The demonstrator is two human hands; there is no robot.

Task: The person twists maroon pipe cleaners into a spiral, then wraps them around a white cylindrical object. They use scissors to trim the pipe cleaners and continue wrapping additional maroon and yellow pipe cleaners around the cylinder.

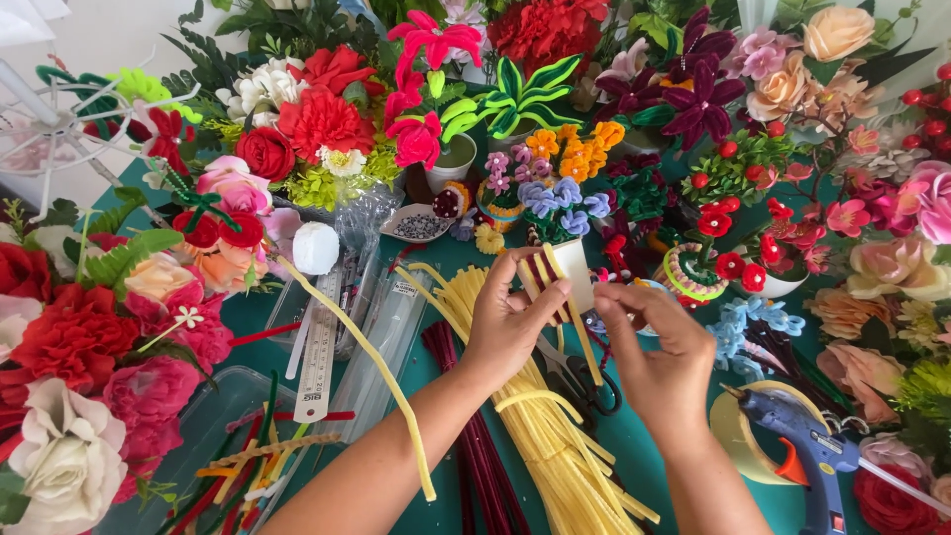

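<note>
My left hand (pixel 507 322) and my right hand (pixel 662 352) meet over the middle of a teal table (pixel 644 456). Both pinch a small bundle of yellow and dark red pipe cleaners (pixel 555 287), held upright between the fingers. One long yellow pipe cleaner (pixel 367 362) trails down to the left across my left forearm. Below the hands lie a pile of yellow pipe cleaners (pixel 555 436) and a row of dark red pipe cleaners (pixel 480 446). Black-handled scissors (pixel 584 381) rest under my hands.
Artificial flowers ring the table on all sides. A blue glue gun (pixel 807 451) lies at the right on a tape roll. A metal ruler (pixel 319 347), clear plastic sleeves and a clear box of mixed pipe cleaner scraps (pixel 238 466) sit at the left. A white pot (pixel 575 267) stands behind the hands.
</note>
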